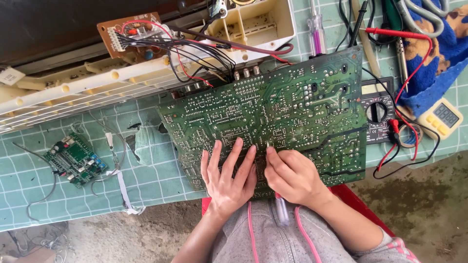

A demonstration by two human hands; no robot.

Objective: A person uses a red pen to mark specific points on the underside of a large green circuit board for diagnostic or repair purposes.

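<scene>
The left hand (228, 176) lies flat, fingers spread, on the circuit board's (292, 102) near edge; the right hand (291, 176) pinches a screwdriver (280, 207).

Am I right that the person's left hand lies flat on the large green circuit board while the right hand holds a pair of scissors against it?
Not quite. In the head view the left hand does lie flat on the large green circuit board, but the right hand holds a slim probe-like tool with a clear handle, its metal tip on the board, not scissors.
</scene>
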